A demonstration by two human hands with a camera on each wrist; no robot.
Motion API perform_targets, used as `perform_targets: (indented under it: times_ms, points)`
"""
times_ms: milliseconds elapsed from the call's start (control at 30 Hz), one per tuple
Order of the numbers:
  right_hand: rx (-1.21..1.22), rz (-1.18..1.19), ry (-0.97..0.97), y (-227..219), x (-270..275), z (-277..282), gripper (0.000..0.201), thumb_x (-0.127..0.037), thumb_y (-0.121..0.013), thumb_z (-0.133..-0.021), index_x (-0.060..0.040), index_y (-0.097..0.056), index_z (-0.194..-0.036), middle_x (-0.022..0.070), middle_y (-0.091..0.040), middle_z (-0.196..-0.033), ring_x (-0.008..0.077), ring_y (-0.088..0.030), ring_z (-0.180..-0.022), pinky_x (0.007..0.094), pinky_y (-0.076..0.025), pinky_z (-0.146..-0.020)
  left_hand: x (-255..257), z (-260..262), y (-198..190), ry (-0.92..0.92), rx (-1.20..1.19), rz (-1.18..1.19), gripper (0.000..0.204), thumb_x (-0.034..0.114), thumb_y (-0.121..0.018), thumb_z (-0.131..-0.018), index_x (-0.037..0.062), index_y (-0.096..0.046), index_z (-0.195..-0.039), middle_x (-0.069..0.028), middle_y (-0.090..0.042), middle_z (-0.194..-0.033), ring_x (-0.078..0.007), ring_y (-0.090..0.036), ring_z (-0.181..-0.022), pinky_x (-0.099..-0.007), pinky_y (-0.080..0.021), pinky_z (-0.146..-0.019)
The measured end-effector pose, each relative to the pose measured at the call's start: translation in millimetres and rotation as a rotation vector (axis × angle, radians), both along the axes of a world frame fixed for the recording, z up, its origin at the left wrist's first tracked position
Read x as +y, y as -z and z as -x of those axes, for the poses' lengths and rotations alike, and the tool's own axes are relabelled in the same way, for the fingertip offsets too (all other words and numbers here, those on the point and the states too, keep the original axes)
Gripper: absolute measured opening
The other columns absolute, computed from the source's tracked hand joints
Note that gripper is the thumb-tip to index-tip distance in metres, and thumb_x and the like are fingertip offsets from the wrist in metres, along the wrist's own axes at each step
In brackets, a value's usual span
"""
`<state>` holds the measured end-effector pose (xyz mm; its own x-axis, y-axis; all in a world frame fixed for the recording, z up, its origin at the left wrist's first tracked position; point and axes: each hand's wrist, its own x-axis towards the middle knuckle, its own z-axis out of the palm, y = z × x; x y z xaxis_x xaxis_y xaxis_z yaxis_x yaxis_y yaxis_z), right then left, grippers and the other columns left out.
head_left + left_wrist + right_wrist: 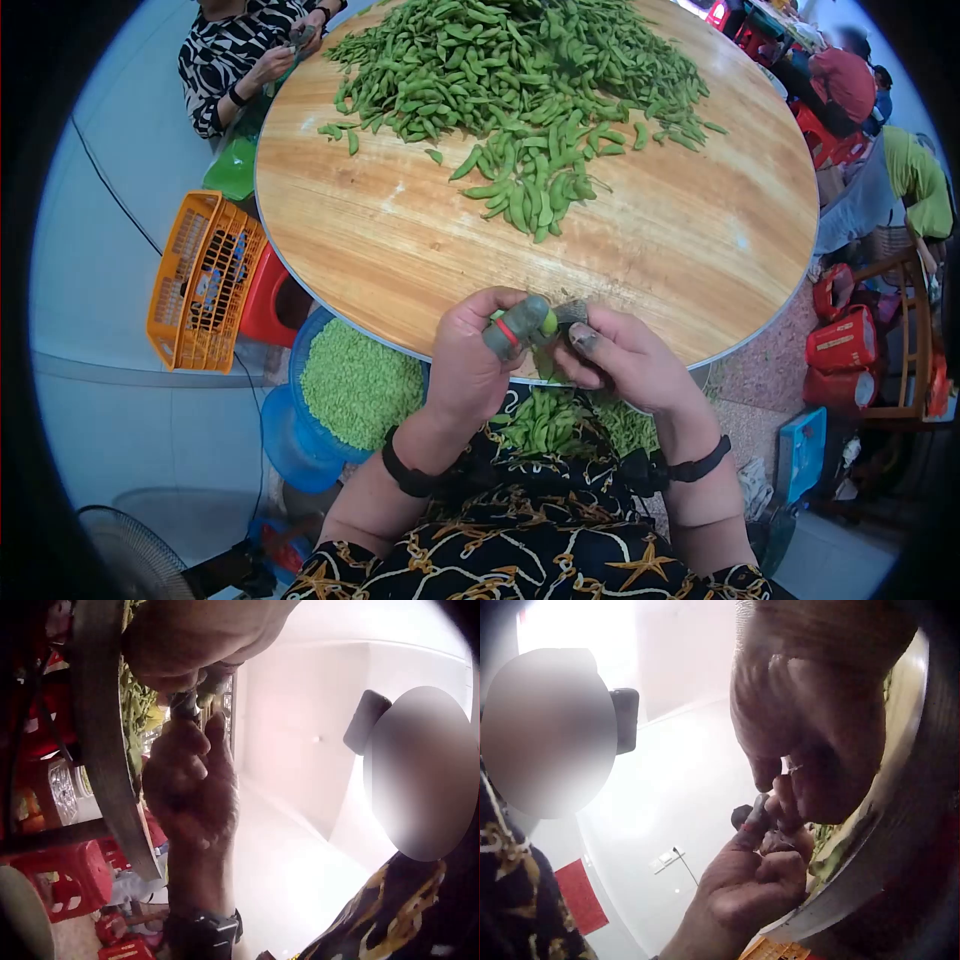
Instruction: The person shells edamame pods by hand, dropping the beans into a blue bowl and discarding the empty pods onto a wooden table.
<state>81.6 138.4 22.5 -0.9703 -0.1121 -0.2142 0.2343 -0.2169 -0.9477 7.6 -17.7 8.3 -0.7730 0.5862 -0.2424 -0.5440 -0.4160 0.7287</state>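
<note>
In the head view my left hand [472, 352], its thumb in a grey cover with a red band, pinches a green pod [549, 322] at the table's near edge. Close against it, the curled fingers of my right hand [630, 358] touch the pod's other side; its thumb has a dark covering. Fingers hide most of the pod. Beyond the hands, a large heap of green pods [540, 70] lies on the round wooden table [350, 240]. More pods [545, 420] rest in the lap. Both hands meet in the right wrist view, the left one [742, 889] below.
A blue basin of shelled beans [362, 385] stands below the table at left, near an orange crate [205, 285] and a red stool [272, 300]. Another person [240, 65] sits at the far left. Red bags [842, 345] and a wooden chair [905, 350] are at right.
</note>
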Motion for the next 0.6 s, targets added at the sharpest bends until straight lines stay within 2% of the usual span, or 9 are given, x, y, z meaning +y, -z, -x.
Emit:
perform_targets:
  times_ms: [167, 267, 333, 367, 467, 533, 600]
  points:
    - [-0.035, 0.062, -0.004, -1.4, 2.5, -4.3, 0.020, -0.015, -0.041, -0.095, -0.0044, -0.051, -0.081, -0.0031, -0.046, -0.062, 0.0046, -0.039, -0.054, 0.0194, -0.032, -0.049, 5.6, -3.8, 0.6, -0.026, 0.043, 0.066, 0.009, 0.010, -0.065, -0.082, 0.0051, -0.061, -0.088, 0.0014, -0.061, -0.076, 0.0012, -0.044, -0.054, -0.0131, -0.028, -0.043]
    - [0.026, -0.037, 0.017, 2.0, 0.2, -6.5, 0.021, -0.014, -0.040, -0.095, -0.0036, -0.051, -0.081, -0.0028, -0.048, -0.064, 0.0048, -0.040, -0.054, 0.0195, -0.032, -0.049, 6.1, -8.7, 5.3, -0.041, 0.130, 0.160, 0.008, 0.010, -0.065, -0.082, 0.0050, -0.061, -0.087, 0.0020, -0.060, -0.076, 0.0004, -0.046, -0.057, -0.0135, -0.030, -0.045]
    - [0.068, -0.205, 0.092, 2.2, -4.1, -8.0, 0.020, -0.013, -0.041, -0.095, -0.0029, -0.051, -0.082, -0.0027, -0.049, -0.064, 0.0052, -0.041, -0.053, 0.0196, -0.032, -0.049, 8.5, -12.2, 4.7, -0.027, 0.390, 0.266, 0.008, 0.011, -0.064, -0.083, 0.0048, -0.061, -0.086, 0.0019, -0.060, -0.079, -0.0006, -0.047, -0.060, -0.0142, -0.032, -0.049]
    - [0.065, -0.203, 0.093, 3.2, -4.0, -8.9, 0.020, -0.013, -0.041, -0.095, -0.0029, -0.051, -0.082, -0.0027, -0.049, -0.064, 0.0052, -0.041, -0.053, 0.0196, -0.032, -0.049, 7.9, -12.0, 3.9, -0.025, 0.388, 0.269, 0.008, 0.011, -0.064, -0.083, 0.0048, -0.061, -0.086, 0.0019, -0.060, -0.079, -0.0006, -0.047, -0.060, -0.0142, -0.032, -0.049]
    - [-0.034, -0.070, 0.103, 5.4, -5.4, -10.3, 0.020, -0.013, -0.041, -0.095, -0.0035, -0.052, -0.081, -0.0029, -0.049, -0.065, 0.0042, -0.041, -0.053, 0.0191, -0.032, -0.047, 4.4, -7.0, 2.1, 0.075, 0.261, 0.163, 0.007, 0.011, -0.062, -0.084, 0.0043, -0.060, -0.087, 0.0019, -0.059, -0.080, -0.0011, -0.048, -0.063, -0.0146, -0.034, -0.051]
    - [-0.134, 0.234, 0.141, 4.5, -9.5, -9.8, 0.020, -0.013, -0.042, -0.095, -0.0045, -0.052, -0.079, -0.0038, -0.049, -0.063, 0.0036, -0.040, -0.052, 0.0184, -0.030, -0.046, 2.8, -3.1, 2.9, 0.161, 0.053, -0.090, 0.005, 0.007, -0.058, -0.085, 0.0040, -0.056, -0.089, -0.0001, -0.056, -0.077, -0.0009, -0.043, -0.054, -0.0147, -0.029, -0.044]
    - [-0.171, 0.330, 0.155, 1.0, -11.7, -8.2, 0.021, -0.013, -0.043, -0.095, -0.0046, -0.052, -0.079, -0.0044, -0.048, -0.062, 0.0035, -0.040, -0.051, 0.0180, -0.030, -0.046, -1.4, 2.8, 4.1, 0.215, 0.012, -0.124, 0.006, 0.007, -0.059, -0.085, 0.0049, -0.057, -0.091, 0.0016, -0.055, -0.076, -0.0009, -0.046, -0.060, -0.0147, -0.032, -0.048]
